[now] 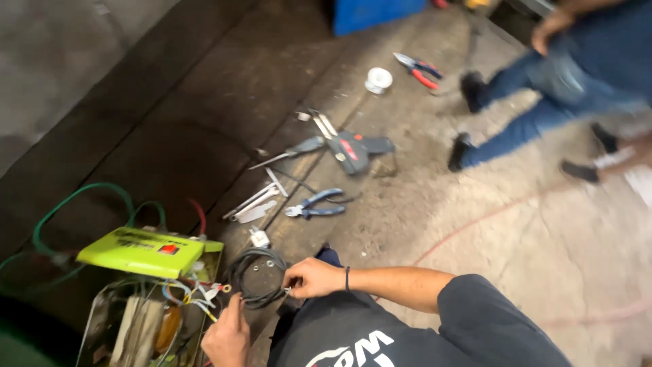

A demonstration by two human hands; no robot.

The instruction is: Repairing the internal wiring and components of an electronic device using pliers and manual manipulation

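A concrete floor (475, 258) carries everything. At its lower left edge stands an opened metal device (146, 319) with a lime-green lid (139, 251) and loose coloured wires. Just right of it lies a coiled black cable (255, 275). The right hand (314, 277) pinches the coil's right side with closed fingers. The left hand (227, 334), below the coil, is curled near the device's wires; its grasp cannot be told. Blue-handled pliers (316, 204) lie farther up the floor.
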